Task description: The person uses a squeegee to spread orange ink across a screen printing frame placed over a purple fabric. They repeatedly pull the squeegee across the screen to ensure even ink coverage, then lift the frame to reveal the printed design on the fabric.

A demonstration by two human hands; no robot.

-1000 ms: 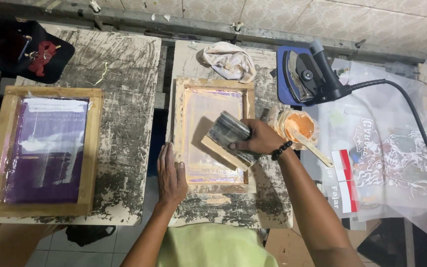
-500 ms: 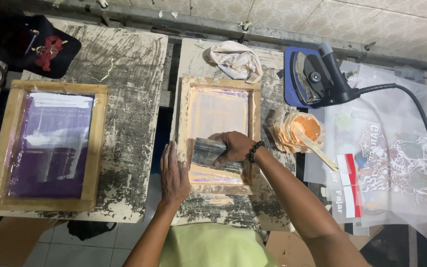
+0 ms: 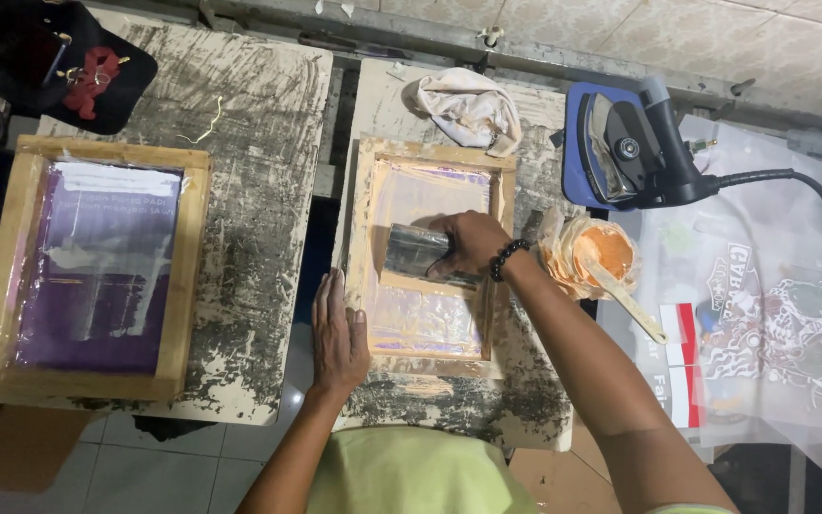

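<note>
A wooden printing frame [image 3: 365, 238] with a pale mesh screen lies on the middle stained board. My right hand [image 3: 466, 243], with a dark bead bracelet on the wrist, grips a squeegee [image 3: 413, 252] whose blade rests across the middle of the screen. My left hand [image 3: 338, 335] lies flat, fingers together, on the frame's lower left corner and the board beside it. An orange ink tub [image 3: 594, 253] with a stirring stick stands just right of the frame.
A second wooden frame [image 3: 4, 238] with a purple screen lies on the left board. A crumpled cloth [image 3: 468, 107] sits above the middle frame. An iron [image 3: 632, 145] with a black cord rests on a blue pad, and printed transfer sheets [image 3: 773, 314] cover the right.
My right hand has dragged the squeegee from the frame's right side to the lower screen and then up toward the middle. The left hand has stayed on the frame's corner.
</note>
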